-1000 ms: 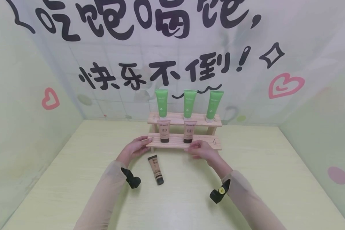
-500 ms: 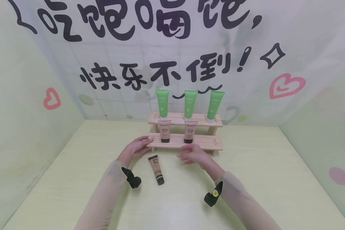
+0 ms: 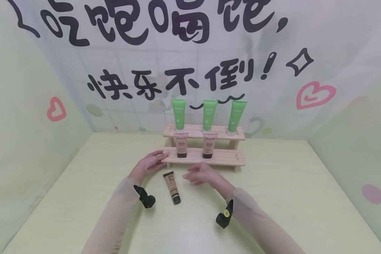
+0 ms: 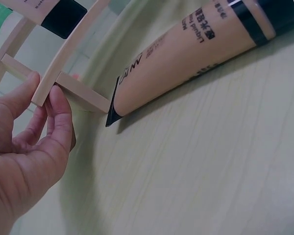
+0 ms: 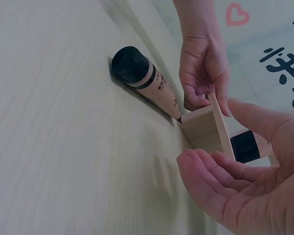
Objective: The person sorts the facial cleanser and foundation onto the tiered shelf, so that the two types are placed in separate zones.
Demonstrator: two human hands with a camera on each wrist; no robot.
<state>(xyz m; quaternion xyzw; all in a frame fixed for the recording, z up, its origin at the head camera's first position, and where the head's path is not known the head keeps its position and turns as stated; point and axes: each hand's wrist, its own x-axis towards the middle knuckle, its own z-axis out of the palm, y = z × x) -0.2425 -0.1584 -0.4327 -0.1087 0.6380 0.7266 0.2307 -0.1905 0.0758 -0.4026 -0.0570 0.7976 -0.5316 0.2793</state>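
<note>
My left hand [image 3: 150, 163] pinches the left end of the lower board of a two-tier wooden display rack [image 3: 193, 160], thumb on top and fingers underneath, as the left wrist view [image 4: 34, 142] shows. A tan foundation tube [image 3: 172, 187] with a black cap lies on the table in front of the rack, cap toward me. My right hand [image 3: 206, 176] is in front of the rack, to the right of that tube, holding nothing. In the right wrist view its fingers [image 5: 206, 178] are loosely bent and apart from the thumb. Two pink BB cream tubes [image 3: 181, 145] stand on the lower board.
Three green tubes [image 3: 210, 114] stand on the rack's upper board [image 3: 193, 131]. A printed backdrop [image 3: 120, 116] with black lettering rises behind the pale table [image 3: 273, 197], with side walls left and right.
My right hand has moved left and slightly toward me, from the lower board's front edge to near the lying foundation tube. My left hand keeps its hold on the rack.
</note>
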